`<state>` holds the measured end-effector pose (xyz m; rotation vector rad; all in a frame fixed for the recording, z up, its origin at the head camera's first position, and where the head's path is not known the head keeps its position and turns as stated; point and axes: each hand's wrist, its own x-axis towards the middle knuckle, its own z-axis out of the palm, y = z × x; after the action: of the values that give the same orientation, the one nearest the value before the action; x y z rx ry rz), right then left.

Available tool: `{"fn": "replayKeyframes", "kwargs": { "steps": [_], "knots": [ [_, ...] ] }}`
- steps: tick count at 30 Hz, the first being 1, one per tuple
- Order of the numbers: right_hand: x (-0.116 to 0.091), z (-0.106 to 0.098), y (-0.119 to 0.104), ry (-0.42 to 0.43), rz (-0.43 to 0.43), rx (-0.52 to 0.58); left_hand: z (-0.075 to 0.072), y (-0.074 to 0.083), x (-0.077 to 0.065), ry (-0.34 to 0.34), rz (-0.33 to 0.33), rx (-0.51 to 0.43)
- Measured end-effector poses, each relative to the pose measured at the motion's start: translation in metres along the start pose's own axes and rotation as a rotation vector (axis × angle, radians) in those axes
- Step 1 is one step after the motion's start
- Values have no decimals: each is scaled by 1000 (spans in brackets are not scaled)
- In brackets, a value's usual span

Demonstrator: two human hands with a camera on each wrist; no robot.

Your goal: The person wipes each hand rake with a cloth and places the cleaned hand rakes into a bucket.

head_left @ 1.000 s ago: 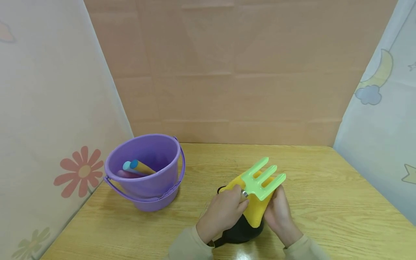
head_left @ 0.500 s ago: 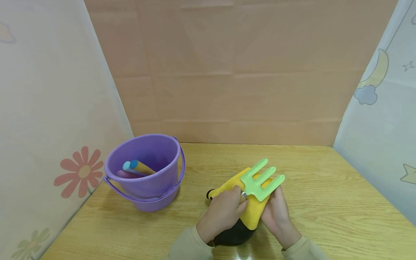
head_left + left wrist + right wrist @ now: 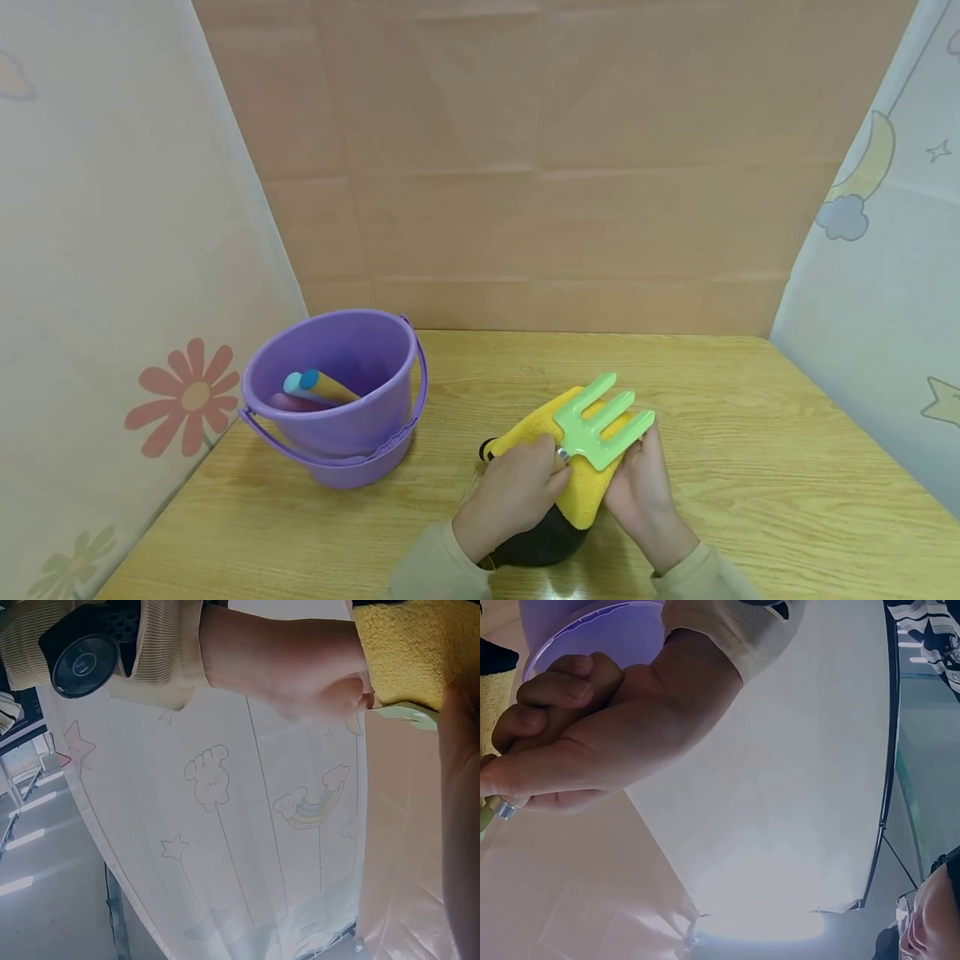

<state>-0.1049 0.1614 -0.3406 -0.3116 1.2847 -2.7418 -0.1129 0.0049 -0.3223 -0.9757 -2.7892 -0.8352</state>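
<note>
My left hand point(image 3: 513, 492) grips the wooden handle of a light green hand fork point(image 3: 596, 429), whose three tines point up and to the right. Behind the fork is a fluffy yellow cloth point(image 3: 581, 500). My right hand point(image 3: 641, 492) holds the cloth from its right side, with its fingers partly hidden. A dark, rounded part point(image 3: 543, 542) hangs below the cloth. In the right wrist view, curled fingers of the left hand point(image 3: 577, 742) wrap the handle near its metal collar point(image 3: 505, 810). The left wrist view shows the right hand point(image 3: 300, 664) at the cloth point(image 3: 409, 660).
On the left of the wooden table point(image 3: 750, 467), a purple bucket point(image 3: 360, 433) leans with its handle down. Inside it are several coloured rods, one with a blue end point(image 3: 330, 386). A tan backdrop point(image 3: 525, 167) and printed side sheets point(image 3: 900, 292) surround the table.
The yellow cloth has shifted and spread leftward behind the fork, its dark edge moving left too. The fork has dipped slightly. Both hands keep their hold; the bucket has stayed put.
</note>
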Motion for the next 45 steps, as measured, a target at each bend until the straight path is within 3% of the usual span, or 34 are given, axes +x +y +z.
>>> {"fn": "replayKeyframes", "kwargs": {
  "steps": [12,18,26,30,34,39,45],
  "knots": [
    [-1,-9,-3,33,-16,51,4,-4,-2,-2,49,-9],
    [0,-14,-4,23,-20,21,3,-4,-4,-25,14,-18],
    [3,-23,-7,-34,-91,33,1,-4,-6,-61,-32,-12],
    [5,-27,-8,-25,-129,28,2,-6,-6,-65,-31,-17],
    [3,-34,-7,2,-143,-63,3,-7,-7,-61,-22,-1],
    [1,-44,-8,84,-98,-313,1,-7,-10,-50,-15,59],
    [3,-53,-14,142,-81,-508,1,-8,-11,-46,-18,29]
  ]
}}
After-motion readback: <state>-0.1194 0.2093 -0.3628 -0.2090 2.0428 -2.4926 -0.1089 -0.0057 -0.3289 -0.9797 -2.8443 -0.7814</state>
